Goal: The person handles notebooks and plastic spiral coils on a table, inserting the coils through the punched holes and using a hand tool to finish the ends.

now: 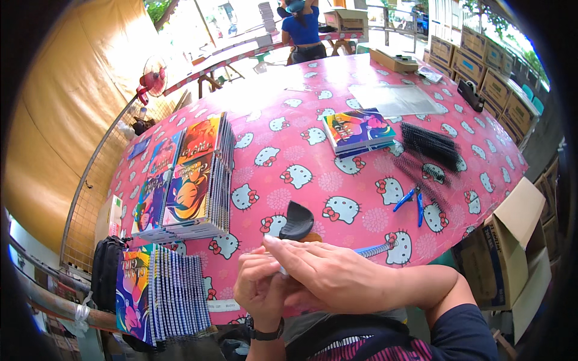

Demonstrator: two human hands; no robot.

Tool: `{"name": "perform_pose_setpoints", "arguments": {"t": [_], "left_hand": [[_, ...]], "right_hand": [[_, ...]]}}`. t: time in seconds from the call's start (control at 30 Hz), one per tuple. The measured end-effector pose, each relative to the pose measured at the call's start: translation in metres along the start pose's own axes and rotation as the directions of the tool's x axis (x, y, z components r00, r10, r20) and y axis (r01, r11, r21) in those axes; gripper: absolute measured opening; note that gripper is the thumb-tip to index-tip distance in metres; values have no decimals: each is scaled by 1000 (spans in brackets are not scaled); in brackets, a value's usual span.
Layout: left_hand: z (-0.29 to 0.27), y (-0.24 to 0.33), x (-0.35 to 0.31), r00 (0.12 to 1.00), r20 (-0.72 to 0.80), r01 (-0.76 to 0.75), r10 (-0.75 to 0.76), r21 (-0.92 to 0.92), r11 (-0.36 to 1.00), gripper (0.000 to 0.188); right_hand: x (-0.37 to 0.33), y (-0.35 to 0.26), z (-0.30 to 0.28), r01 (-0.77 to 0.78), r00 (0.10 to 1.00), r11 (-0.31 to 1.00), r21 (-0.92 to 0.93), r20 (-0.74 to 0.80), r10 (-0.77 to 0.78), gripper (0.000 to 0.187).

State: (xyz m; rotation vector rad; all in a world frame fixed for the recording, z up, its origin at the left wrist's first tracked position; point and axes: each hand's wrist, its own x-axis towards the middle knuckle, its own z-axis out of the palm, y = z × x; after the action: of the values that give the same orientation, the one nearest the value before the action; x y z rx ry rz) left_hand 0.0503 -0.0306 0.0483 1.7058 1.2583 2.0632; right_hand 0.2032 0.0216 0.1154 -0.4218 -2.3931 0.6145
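Observation:
My left hand (260, 284), with a dark band on its wrist, is raised before my body at the table's near edge, fingers bent inward. Across it from the right lies my right hand (331, 280), its fingers stretched out and touching the left one. A small whitish bit shows between the hands, too hidden to name. Behind my right hand, a blue spiral-bound notebook (373, 248) on the table is mostly covered. Just beyond my fingertips stands a black, ridged, curved piece (297, 221) with something brown at its base.
Stacks of colourful spiral notebooks (195, 189) stand left, with more notebooks (174, 295) at the near left edge. Farther right are a notebook pile (359, 131), black binding coils (430, 146) and blue-handled pliers (411, 203). An opened carton (506, 253) stands right; a person (301, 30) is beyond the table.

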Motion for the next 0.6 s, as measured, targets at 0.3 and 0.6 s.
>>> {"name": "perform_pose_setpoints", "arguments": {"t": [0.3, 0.6], "left_hand": [[-7, -1, -5, 995, -91, 35, -40, -56, 998, 28], [-3, -4, -5, 998, -53, 34, -36, -43, 999, 26]], "right_hand": [[11, 14, 14, 137, 979, 981, 140, -168, -112, 29], [8, 22, 5, 185, 965, 975, 127, -213, -155, 28]]}}
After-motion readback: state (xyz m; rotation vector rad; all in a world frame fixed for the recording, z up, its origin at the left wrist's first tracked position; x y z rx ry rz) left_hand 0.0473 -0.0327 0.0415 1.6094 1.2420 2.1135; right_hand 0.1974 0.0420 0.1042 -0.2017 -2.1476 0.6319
